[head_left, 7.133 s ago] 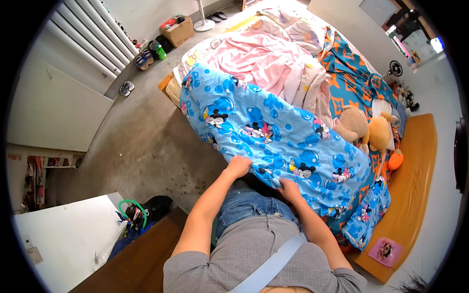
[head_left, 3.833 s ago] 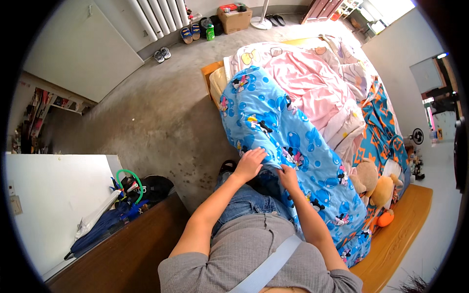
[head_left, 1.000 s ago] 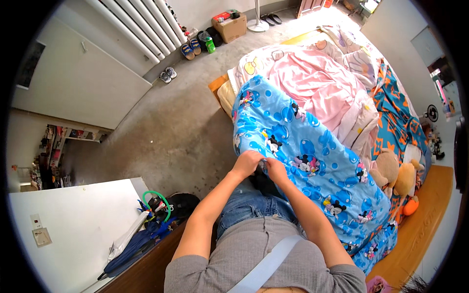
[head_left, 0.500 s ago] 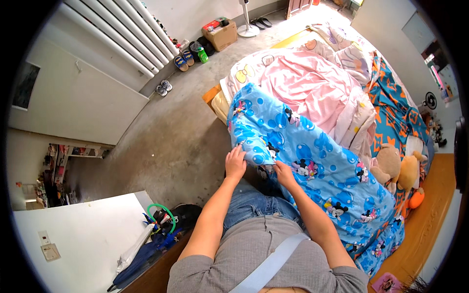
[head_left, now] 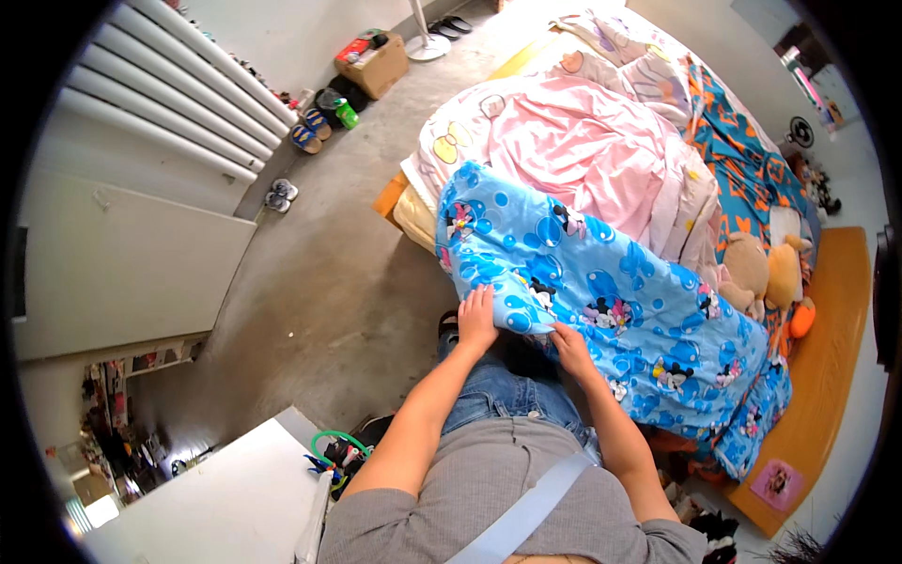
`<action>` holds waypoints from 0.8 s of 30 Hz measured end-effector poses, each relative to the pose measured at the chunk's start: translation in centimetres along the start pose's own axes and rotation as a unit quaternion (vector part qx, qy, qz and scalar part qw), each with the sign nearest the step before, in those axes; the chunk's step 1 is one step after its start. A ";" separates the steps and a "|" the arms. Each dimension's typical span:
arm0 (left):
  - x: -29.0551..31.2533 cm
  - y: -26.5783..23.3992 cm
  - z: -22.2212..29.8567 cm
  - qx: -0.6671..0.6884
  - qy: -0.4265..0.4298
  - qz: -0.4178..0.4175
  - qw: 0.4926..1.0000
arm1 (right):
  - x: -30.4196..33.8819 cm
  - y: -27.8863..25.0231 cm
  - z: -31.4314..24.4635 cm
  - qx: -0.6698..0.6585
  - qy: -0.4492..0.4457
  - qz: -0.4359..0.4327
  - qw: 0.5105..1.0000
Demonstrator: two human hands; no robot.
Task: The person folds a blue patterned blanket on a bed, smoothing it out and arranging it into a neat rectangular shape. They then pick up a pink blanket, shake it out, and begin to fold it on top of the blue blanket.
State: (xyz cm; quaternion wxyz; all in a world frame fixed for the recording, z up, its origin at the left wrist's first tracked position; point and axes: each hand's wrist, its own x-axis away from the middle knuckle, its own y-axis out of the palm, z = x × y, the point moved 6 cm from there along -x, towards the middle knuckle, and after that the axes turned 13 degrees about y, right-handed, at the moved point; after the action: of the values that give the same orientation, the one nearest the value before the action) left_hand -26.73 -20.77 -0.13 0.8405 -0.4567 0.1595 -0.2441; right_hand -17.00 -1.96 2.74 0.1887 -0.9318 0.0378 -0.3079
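Your left hand (head_left: 477,321) lies over the near edge of the blue cover (head_left: 648,261), fingers stretched out on the cloth; its thumb is hidden, so you cannot tell whether it grips or merely rests. Your right hand (head_left: 575,353) has thumb and forefinger closed on the same edge, pinching it just beside the left, while the other fingers curl partly out of sight. The cover is spread along the near side of the bed, overlapping the pink quilt (head_left: 583,141) — its underside and the mattress behind your hands are hidden. One dark shoe (head_left: 448,322) peeks out by your left hand; your jeans (head_left: 507,395) disappear beneath your grey shirt (head_left: 498,479). The beige plush toy (head_left: 747,268) partly blocks the yellow plush toy (head_left: 783,277), near the wooden headboard (head_left: 836,348). Your left arm covers part of the dark bundle by the green hoop (head_left: 340,436), the white pole (head_left: 419,21) is cut off above, and the shelves (head_left: 113,414) are too dim to sort out. As for printing, cartoon figures cover the blue cloth; any lettering on the green bottle (head_left: 347,114) or the cardboard box (head_left: 383,70) is too small to read — likewise the picture on the pink square (head_left: 777,484) is unclear.
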 end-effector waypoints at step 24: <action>1.5 -9.3 -5.6 0.014 0.426 -0.089 0.900 | 1.4 12.2 -0.5 0.223 -0.023 0.107 0.969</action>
State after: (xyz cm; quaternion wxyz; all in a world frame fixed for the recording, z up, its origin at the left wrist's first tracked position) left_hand -30.70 -29.78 4.73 0.6734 -0.3093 0.4573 -0.4917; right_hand -15.63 -13.65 -0.65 0.4247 -0.8635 0.0635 -0.2646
